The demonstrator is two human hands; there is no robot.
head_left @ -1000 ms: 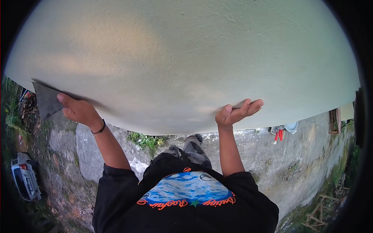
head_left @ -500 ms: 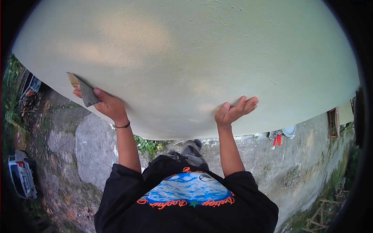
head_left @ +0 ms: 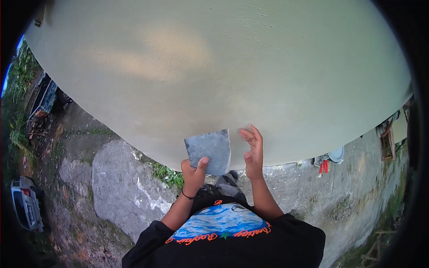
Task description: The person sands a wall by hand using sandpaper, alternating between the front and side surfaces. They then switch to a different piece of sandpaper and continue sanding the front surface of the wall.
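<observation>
A grey square of sandpaper [head_left: 209, 149] is held in my left hand [head_left: 195, 173], with the thumb on its face and the fingers behind it. Just right of the sheet, my right hand [head_left: 254, 152] is raised with its fingers apart and nothing in it. Both hands are in front of the lower part of a large pale wall [head_left: 268, 80]. Some small bumps and streaks show on the wall's surface.
A concrete floor [head_left: 116, 178] runs along the wall's foot. A vehicle [head_left: 27, 203] stands at the far left. On the right are a light bucket or basin [head_left: 336, 154], red-handled items [head_left: 324, 167] and a wooden frame [head_left: 388, 143]. Green plants [head_left: 166, 174] grow by the wall.
My left hand has moved right, away from the wall's left part, and the sandpaper now faces up flat instead of folded. My right hand has shifted slightly left and turned upright.
</observation>
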